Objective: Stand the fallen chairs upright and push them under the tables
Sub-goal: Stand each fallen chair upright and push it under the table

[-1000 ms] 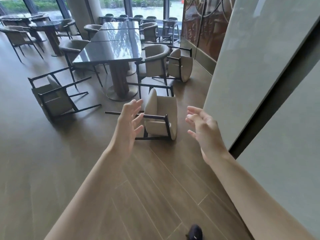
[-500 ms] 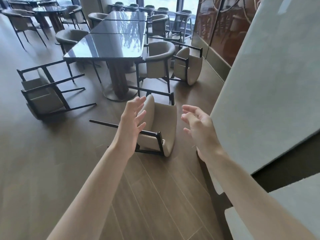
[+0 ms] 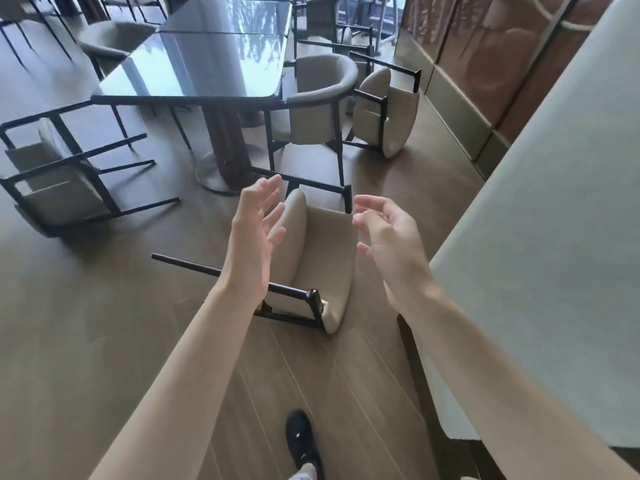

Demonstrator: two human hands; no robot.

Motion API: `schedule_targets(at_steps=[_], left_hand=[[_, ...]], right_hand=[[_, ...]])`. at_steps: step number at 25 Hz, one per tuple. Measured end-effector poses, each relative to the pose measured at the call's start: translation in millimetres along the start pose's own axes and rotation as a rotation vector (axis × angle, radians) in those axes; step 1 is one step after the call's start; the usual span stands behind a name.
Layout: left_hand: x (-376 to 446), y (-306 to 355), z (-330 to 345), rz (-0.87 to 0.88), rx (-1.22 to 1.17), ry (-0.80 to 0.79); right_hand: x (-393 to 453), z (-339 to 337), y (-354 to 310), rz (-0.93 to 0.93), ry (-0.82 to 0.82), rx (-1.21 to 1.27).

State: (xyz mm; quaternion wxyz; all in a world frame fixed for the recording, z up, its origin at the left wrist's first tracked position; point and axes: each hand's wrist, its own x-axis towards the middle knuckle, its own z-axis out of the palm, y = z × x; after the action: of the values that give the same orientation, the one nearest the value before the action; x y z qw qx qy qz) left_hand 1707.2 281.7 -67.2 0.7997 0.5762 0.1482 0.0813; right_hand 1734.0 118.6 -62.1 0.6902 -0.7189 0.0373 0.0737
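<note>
A beige fallen chair (image 3: 322, 258) with a black frame lies on its side on the wooden floor right in front of me. My left hand (image 3: 254, 237) hovers open over its left edge, and my right hand (image 3: 388, 244) hovers open over its right edge; neither touches it. A second fallen chair (image 3: 388, 112) lies on its side farther back on the right. A third fallen chair (image 3: 52, 181) lies at the left. The dark glossy table (image 3: 194, 67) stands behind, with an upright chair (image 3: 318, 102) at its right side.
A pale wall panel (image 3: 536, 220) juts out close on my right. Brown wall panels (image 3: 485, 64) line the far right. More upright chairs (image 3: 110, 39) and tables stand at the back. My dark shoe (image 3: 301, 441) is on the floor below.
I have walked closer to the nearest fallen chair and the view has tilted down. Both open hands now frame the chair. My shoe has come into view.
</note>
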Motion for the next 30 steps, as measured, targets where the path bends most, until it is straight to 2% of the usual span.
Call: schedule_targets(at_steps=[8,17,23,30], left_hand=[[131.0,-1.7,34.2,-0.004,-0.019,-0.028],[242.0,-61.9,96.7,-0.015,-0.095,0.164],[304.1,-139.3,124.0,-0.084,-0.135,0.158],[359.6,-275.1,81.7,-0.106,-0.008,0.015]], right_hand=[[128.5,9.5,-7.9,0.044,0.038,0.015],[280.9,-20.6,21.8,0.091,0.033,0.040],[361.6,-38.0,93.0,0.182,-0.007,0.023],[420.2,-24.6,245.3,0.224,0.052,0.020]])
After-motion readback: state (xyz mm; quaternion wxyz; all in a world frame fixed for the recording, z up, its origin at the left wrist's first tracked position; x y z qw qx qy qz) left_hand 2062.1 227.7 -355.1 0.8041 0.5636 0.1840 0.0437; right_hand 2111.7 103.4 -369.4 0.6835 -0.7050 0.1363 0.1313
